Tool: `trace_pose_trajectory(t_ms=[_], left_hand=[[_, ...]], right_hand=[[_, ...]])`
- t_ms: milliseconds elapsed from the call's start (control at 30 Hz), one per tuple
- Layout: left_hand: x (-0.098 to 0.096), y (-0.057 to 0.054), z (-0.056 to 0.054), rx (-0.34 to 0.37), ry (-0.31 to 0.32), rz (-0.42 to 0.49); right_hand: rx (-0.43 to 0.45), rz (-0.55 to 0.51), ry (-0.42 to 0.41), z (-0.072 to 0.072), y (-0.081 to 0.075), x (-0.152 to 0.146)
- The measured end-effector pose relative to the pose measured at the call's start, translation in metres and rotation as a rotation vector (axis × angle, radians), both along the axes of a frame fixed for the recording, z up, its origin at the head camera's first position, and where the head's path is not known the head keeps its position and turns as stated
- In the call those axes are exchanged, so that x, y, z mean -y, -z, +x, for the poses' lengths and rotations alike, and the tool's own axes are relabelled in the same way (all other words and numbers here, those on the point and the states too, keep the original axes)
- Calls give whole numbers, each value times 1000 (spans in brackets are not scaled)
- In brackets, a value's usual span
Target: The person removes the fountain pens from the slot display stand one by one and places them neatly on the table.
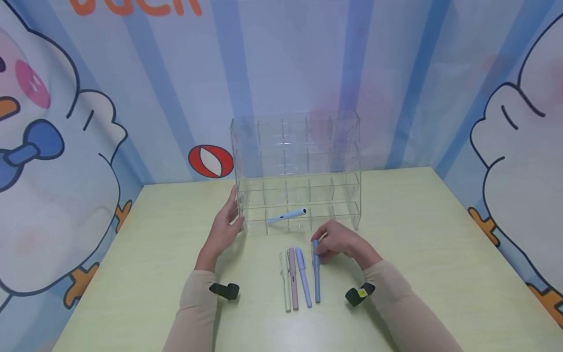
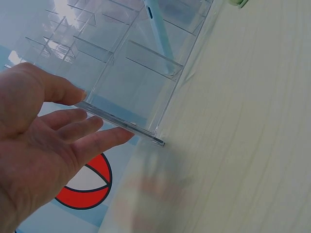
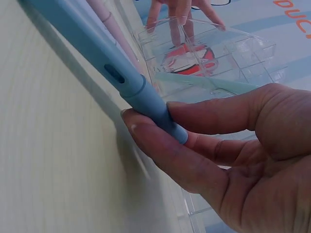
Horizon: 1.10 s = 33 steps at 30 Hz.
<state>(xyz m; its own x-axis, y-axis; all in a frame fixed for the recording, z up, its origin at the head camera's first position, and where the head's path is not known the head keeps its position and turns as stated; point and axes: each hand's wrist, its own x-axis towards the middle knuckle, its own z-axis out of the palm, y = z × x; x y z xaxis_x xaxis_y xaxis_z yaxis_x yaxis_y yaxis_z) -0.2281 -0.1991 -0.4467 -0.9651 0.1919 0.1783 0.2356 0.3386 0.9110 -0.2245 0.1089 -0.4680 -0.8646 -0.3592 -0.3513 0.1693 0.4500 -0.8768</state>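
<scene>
My left hand (image 1: 224, 227) grips the side panel of a clear acrylic organizer (image 1: 359, 195), and in the left wrist view the thumb (image 2: 65, 92) lies on one side of the panel's edge with the fingers on the other. A light blue pen (image 1: 286, 216) leans inside the organizer's lowest row, its dark-tipped end up to the right. In front of the organizer, my right hand (image 1: 337, 242) pinches one end of a darker blue pen (image 1: 317, 281) between thumb and fingers. The right wrist view shows this blue pen (image 3: 114, 73) close over the table.
Left of the held pen, a lavender pen (image 1: 303, 278), a mauve pen (image 1: 293, 283) and a pale green pen (image 1: 286, 288) lie side by side on the light yellow table (image 1: 422, 234). Behind the organizer rises a printed blue striped backdrop (image 1: 294, 58). Each wrist wears a small black camera.
</scene>
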Motion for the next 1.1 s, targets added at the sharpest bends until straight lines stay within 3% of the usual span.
trace_pose_trajectory(t_ms=[200,567,867,1033,1100], left_hand=[[-3,-11,8,-2,7,-1],[-2,-10,8,-1,14,13],[5,18,-13,0,-14,-3],[7,21,-14,-1,-21,-5],[5,17,-11,-1,-20,-6]], right_hand=[[-9,34,10,2,2,5],[-8,15,31,5,3,11],[-12,58,20,9,0,14],[-37,95,5,10,1,15],[-46,113,4,10,2,15]])
